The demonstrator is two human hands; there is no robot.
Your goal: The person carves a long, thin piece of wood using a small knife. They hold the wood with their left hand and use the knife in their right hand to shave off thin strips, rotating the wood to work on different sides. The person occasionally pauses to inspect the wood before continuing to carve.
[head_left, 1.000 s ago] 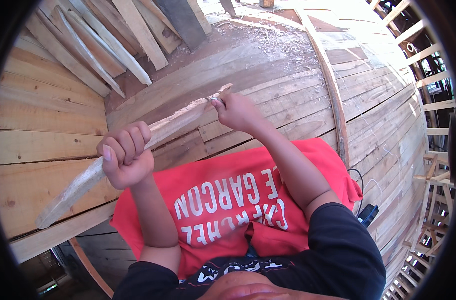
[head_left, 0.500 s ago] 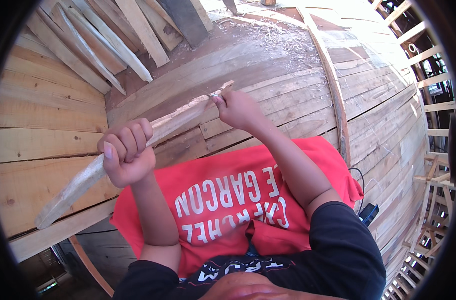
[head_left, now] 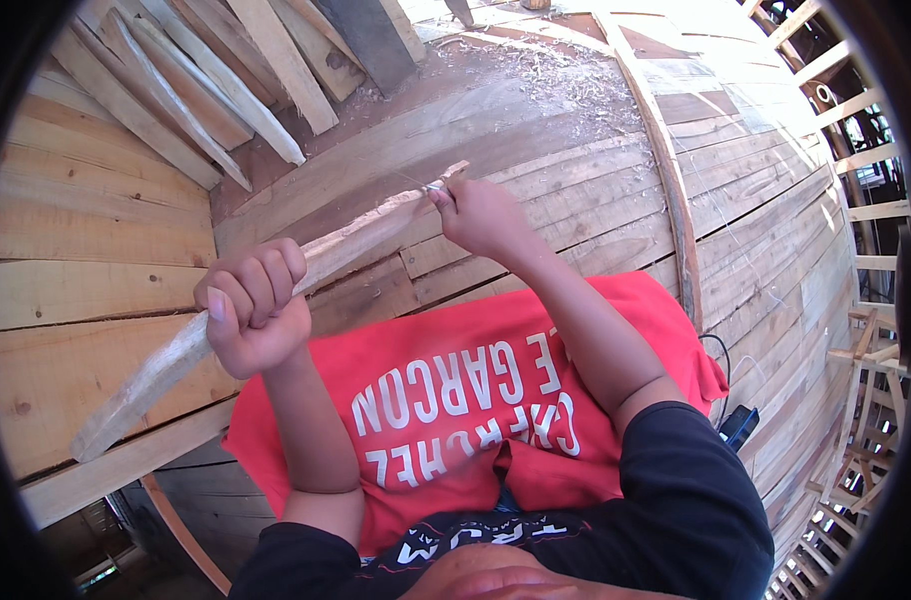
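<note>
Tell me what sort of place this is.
Probably a woodworking or wooden-construction site: pale, curled wood shavings litter the brown wooden plank floor, long, rough-cut timber boards are gathered at upper left, and pale wooden framework bars line the right edge.

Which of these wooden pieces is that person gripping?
The long, curved, pale wooden piece in the left hand; the tan wooden planks at upper left touch neither hand.

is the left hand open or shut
Shut: the left hand is curled around the pale wooden piece, which shows on either side.
</note>
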